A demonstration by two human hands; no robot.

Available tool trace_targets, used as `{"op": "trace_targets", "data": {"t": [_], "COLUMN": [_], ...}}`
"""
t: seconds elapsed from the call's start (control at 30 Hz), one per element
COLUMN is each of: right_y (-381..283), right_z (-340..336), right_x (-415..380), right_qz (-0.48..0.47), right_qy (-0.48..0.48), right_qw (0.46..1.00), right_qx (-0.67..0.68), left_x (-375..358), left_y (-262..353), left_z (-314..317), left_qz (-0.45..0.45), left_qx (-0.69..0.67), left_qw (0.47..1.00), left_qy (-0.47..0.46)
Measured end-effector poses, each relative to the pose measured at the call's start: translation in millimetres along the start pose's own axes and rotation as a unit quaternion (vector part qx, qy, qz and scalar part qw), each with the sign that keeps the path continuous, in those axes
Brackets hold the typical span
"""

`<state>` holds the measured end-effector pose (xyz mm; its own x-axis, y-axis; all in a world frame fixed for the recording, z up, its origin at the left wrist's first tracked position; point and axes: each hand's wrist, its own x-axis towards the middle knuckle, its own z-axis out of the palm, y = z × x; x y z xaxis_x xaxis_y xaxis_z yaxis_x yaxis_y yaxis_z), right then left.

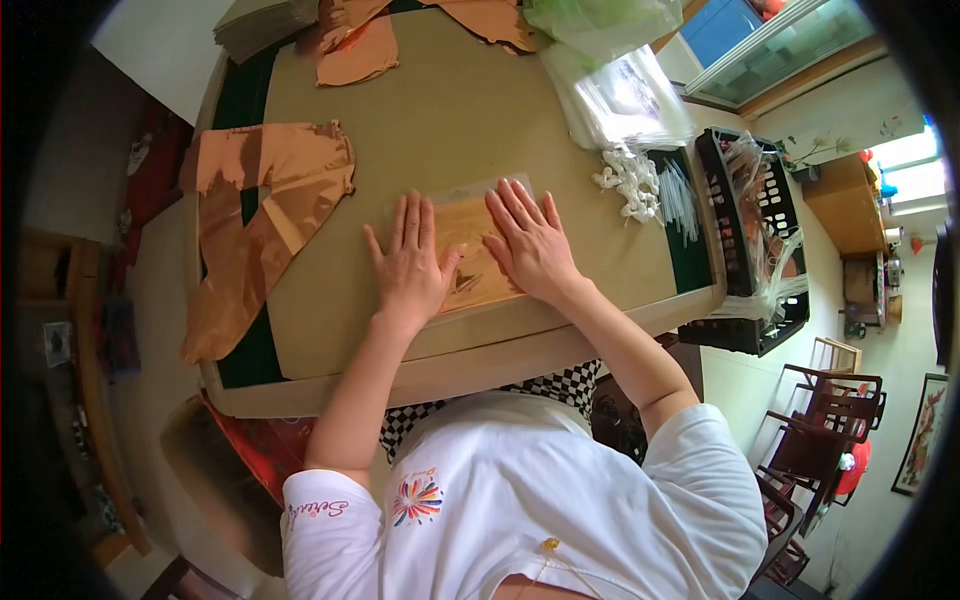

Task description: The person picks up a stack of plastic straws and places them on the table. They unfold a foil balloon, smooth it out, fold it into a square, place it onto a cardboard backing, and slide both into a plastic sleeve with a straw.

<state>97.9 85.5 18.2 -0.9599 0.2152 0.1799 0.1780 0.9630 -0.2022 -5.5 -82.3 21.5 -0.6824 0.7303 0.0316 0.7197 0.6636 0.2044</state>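
Note:
A clear plastic bag with a flat, folded copper-coloured foil sheet [462,220] inside lies on the brown table covering in front of me. My left hand [412,265] rests palm down on its left side, fingers stretched out. On the right side my right hand [535,248] lies flat, fingers pointing away from me and slightly apart. Between the two thumbs the foil looks creased and shiny. To the left, a large uninflated copper foil balloon [275,235] is spread over the table's edge.
More copper foil [360,55] lies at the far side. Clear plastic bags [620,100] are stacked at the far right, near white curled pieces [632,187] and thin clear straws [678,200]. A black crate [725,190] holding plastic stands beyond the table's right edge.

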Motion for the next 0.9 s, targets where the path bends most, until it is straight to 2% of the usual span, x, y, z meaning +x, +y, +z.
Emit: {"op": "trace_targets", "data": {"t": [0.17,0.33,0.43,0.53,0.63,0.73,0.83,0.9], "right_y": [1,1,1,3,4,6,8,11], "right_z": [1,2,4,7,8,4,-15,-29], "right_x": [0,-1,-3,-1,-1,-3,-15,-35], "right_qz": [0.003,0.004,0.0,-0.003,-0.01,-0.01,0.0,-0.027], "right_qy": [-0.005,-0.006,0.007,0.016,0.02,0.009,0.113,0.123], "right_qw": [1.0,1.0,1.0,1.0,1.0,1.0,0.984,0.976], "right_qx": [0.001,-0.002,-0.006,-0.003,-0.004,0.017,0.134,0.176], "left_x": [-1,0,0,-3,-9,-10,-10,-11], "left_y": [-16,-42,-39,1,22,23,24,24], "left_z": [-4,-7,-13,-8,11,19,18,20], "left_qz": [0.0,-0.015,-0.02,0.102,0.14,0.146,0.14,0.14], "left_qx": [0.042,0.07,0.054,-0.076,-0.106,-0.079,-0.043,-0.052], "left_qw": [0.999,0.997,0.996,0.987,0.983,0.984,0.988,0.987], "left_qy": [-0.011,0.019,0.072,0.098,0.049,0.059,0.051,0.052]}}
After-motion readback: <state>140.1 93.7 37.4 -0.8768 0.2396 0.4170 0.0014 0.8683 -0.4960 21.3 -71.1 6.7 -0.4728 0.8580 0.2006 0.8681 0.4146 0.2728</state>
